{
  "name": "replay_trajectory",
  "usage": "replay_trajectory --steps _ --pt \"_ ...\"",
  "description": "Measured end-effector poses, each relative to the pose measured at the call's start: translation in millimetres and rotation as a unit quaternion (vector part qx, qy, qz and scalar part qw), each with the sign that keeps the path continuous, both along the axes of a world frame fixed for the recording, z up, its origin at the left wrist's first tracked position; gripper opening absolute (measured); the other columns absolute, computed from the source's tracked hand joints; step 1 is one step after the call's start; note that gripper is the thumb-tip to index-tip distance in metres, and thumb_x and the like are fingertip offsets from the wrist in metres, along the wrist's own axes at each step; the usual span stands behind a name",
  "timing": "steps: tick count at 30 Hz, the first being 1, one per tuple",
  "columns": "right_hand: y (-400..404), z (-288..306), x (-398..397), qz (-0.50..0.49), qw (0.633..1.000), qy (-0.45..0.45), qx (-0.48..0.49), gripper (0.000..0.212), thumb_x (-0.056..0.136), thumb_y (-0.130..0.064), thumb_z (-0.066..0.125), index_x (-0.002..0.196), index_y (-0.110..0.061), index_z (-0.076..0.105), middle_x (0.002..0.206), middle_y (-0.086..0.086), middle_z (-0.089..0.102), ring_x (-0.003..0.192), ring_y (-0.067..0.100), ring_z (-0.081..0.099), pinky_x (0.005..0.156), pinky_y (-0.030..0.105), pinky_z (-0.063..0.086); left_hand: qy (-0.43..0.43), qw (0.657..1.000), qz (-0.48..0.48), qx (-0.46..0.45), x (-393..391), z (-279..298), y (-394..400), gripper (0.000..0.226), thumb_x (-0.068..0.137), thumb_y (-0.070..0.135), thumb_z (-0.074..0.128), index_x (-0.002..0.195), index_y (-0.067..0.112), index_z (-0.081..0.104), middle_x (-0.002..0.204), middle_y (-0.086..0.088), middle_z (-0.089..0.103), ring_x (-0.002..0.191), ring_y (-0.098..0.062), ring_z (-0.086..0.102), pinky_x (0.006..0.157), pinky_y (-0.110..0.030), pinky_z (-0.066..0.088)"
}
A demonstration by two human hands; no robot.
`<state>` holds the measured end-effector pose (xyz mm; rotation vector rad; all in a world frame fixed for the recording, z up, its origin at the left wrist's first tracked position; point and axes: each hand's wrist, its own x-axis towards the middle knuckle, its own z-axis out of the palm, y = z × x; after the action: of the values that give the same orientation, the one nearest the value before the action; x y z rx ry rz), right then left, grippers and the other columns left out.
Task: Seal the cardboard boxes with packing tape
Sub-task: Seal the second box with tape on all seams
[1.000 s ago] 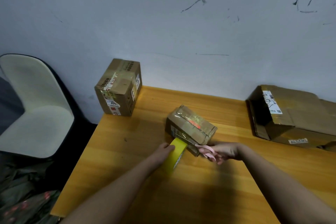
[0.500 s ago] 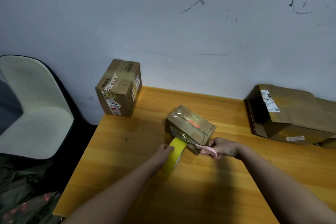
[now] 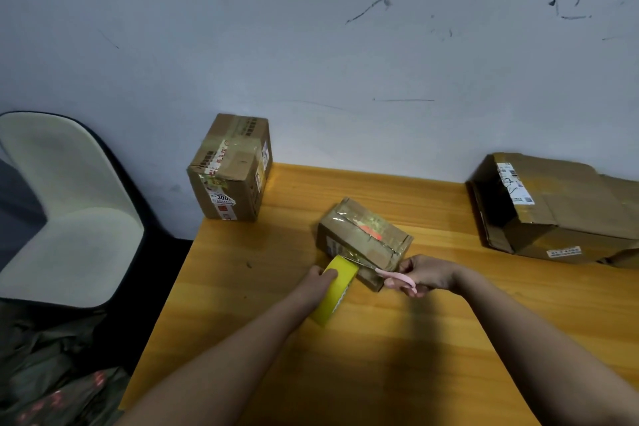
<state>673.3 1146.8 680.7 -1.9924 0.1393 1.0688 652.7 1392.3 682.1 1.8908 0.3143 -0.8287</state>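
A small cardboard box [image 3: 363,235] wrapped in clear tape lies on the wooden table [image 3: 345,356], just beyond my hands. My left hand [image 3: 320,278] grips a yellow tape roll [image 3: 333,289] right in front of the box's near face. My right hand [image 3: 423,273] holds pink-handled scissors [image 3: 394,278]. Their blades reach left to the strip between roll and box.
A taller taped box [image 3: 231,166] stands at the table's back left corner. An open, crushed box [image 3: 560,207] lies at the back right against the wall. A pale chair [image 3: 65,211] stands left of the table, with dark bags [image 3: 52,373] on the floor below.
My right hand has shifted slightly left and brought the scissors' blades up to the tape at the box's near edge. My left hand and the roll have stayed in place.
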Motion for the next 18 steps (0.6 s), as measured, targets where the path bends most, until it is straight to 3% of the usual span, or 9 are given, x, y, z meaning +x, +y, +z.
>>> replay_trajectory --steps 3,6,8,11,13,15,18 --pt "7.2 7.2 -3.0 0.003 1.000 0.029 -0.003 0.033 0.086 -0.049 0.065 0.071 -0.021 0.062 0.059 -0.001 0.053 0.054 0.008 0.047 0.060 0.019 0.042 -0.002 1.000 -0.004 -0.006 0.8 -0.2 0.9 0.045 0.101 0.033 0.039 0.139 0.008 0.037 0.131 -0.014 0.048 0.117 -0.028 0.048 0.098 -0.034 0.040" --pt "12.4 10.5 -3.8 -0.004 0.999 0.028 0.015 0.038 0.084 -0.055 0.065 0.077 -0.018 0.066 0.055 -0.002 0.049 0.053 0.008 0.043 0.059 0.019 0.041 -0.009 1.000 -0.019 -0.013 0.5 -3.8 1.4 0.035 0.100 0.030 0.041 0.129 0.010 0.044 0.115 -0.009 0.050 0.101 -0.023 0.049 0.084 -0.031 0.039" --pt "15.7 14.0 -2.3 -0.005 0.999 0.022 0.030 0.028 0.089 -0.048 0.064 0.071 -0.029 0.074 0.055 -0.002 0.047 0.053 0.008 0.041 0.060 0.020 0.039 -0.015 0.999 -0.040 -0.010 -0.9 -6.8 1.9 0.031 0.098 0.030 0.044 0.122 0.011 0.048 0.110 -0.008 0.051 0.095 -0.021 0.049 0.080 -0.032 0.038" --pt "17.3 16.1 0.5 -0.003 0.999 0.023 0.032 0.038 0.093 -0.040 0.060 0.058 -0.043 0.071 0.054 -0.003 0.047 0.052 0.009 0.040 0.058 0.021 0.037 -0.022 0.999 -0.036 -0.004 -2.3 -7.6 5.2 0.037 0.099 0.029 0.042 0.130 0.009 0.046 0.118 -0.011 0.052 0.101 -0.021 0.049 0.083 -0.030 0.038" --pt "16.9 16.4 1.4 0.011 0.999 0.041 0.009 0.031 0.091 -0.040 0.063 0.064 -0.031 0.073 0.055 -0.002 0.051 0.051 0.009 0.040 0.055 0.020 0.037 -0.029 0.999 -0.026 0.003 -2.0 -6.9 11.0 0.039 0.101 0.028 0.041 0.135 0.009 0.043 0.127 -0.013 0.050 0.107 -0.023 0.049 0.086 -0.029 0.038" --pt "16.0 12.3 0.5 0.037 0.998 0.058 -0.013 0.026 0.089 -0.038 0.066 0.071 -0.019 0.066 0.053 -0.004 0.056 0.049 0.008 0.041 0.052 0.019 0.035 -0.040 0.998 -0.035 0.015 -0.7 -6.8 19.0 0.038 0.100 0.028 0.042 0.131 0.007 0.046 0.119 -0.011 0.052 0.108 -0.025 0.051 0.089 -0.033 0.041" --pt "17.6 3.7 -1.2 0.037 0.997 0.068 -0.020 0.029 0.085 -0.040 0.070 0.071 -0.018 0.059 0.053 -0.005 0.057 0.047 0.008 0.039 0.051 0.020 0.030 -0.056 0.994 -0.077 0.059 2.6 -6.8 30.9 0.036 0.097 0.028 0.045 0.126 0.007 0.051 0.111 -0.010 0.054 0.102 -0.025 0.053 0.087 -0.033 0.043"
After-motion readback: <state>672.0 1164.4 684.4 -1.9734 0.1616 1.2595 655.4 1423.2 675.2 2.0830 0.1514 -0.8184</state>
